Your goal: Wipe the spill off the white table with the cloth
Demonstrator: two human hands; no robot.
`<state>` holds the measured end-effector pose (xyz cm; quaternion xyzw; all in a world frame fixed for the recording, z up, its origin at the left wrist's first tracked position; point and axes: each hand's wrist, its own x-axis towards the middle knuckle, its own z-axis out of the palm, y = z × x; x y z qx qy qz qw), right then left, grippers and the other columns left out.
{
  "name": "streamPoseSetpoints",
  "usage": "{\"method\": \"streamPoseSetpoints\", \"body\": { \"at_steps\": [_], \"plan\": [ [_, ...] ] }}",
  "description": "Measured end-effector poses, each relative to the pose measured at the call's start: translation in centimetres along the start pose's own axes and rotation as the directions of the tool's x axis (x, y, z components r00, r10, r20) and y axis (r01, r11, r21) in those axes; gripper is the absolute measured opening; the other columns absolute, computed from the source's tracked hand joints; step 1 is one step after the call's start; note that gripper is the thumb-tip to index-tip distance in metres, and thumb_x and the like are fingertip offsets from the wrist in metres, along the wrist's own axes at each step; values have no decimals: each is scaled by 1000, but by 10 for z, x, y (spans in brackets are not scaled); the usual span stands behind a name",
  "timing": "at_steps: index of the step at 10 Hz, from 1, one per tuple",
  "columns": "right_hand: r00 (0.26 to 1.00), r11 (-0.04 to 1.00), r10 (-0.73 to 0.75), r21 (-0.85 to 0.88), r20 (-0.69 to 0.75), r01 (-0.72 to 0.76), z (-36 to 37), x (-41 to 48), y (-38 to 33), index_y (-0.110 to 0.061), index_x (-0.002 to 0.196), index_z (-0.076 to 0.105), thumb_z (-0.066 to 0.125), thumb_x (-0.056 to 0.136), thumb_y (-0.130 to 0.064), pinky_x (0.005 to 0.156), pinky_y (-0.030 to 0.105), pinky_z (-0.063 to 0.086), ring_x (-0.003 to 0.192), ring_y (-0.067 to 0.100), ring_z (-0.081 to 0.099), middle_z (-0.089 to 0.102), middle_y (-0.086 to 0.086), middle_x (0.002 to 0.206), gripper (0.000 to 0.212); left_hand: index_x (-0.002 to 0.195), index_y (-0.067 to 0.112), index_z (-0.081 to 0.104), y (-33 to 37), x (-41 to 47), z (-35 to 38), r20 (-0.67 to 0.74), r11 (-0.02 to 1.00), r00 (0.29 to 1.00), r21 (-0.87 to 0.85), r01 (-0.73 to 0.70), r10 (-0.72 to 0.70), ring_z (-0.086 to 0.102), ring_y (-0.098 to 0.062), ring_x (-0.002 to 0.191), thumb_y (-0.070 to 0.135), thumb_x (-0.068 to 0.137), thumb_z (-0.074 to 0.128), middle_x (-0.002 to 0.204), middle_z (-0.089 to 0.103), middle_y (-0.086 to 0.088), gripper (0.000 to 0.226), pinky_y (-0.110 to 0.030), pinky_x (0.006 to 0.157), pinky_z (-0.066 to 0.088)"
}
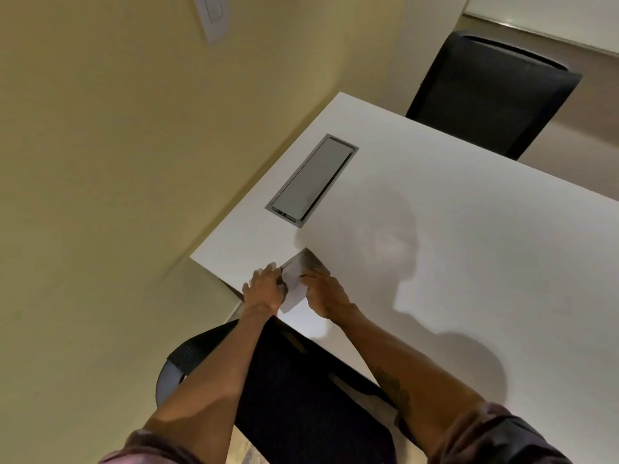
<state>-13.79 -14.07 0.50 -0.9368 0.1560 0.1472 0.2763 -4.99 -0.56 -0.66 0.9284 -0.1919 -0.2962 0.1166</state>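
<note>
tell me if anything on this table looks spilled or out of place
Nothing stands out. No spill shows on the white table; the dark patches look like shadows. Both hands, left hand and right hand, hold the cloth near the corner.

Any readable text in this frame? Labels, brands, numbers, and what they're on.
None readable.
Cloth: plain, no print visible.
Table: bare white; its grey cable hatch shows no marking.
Wall plate: blurred, no legible text.
Right forearm tattoo: too blurred to read.
Chairs: no visible label.
</note>
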Motion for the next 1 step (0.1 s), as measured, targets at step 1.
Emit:
{"method": "streamPoseSetpoints", "body": {
  "at_steps": [1],
  "plan": [
    [990, 995, 51, -74, -132, -61, -8, -6, 2, -9, 118, 59, 51, 94, -11, 93, 39, 47, 109, 31, 60, 65, 11, 119, 25, 128, 21, 63, 14, -2, -5, -114, 995, 990, 61, -77, 83, 56, -26, 126, 36, 99, 61, 132, 65, -4, 33, -45, 108, 44]
  ]
}}
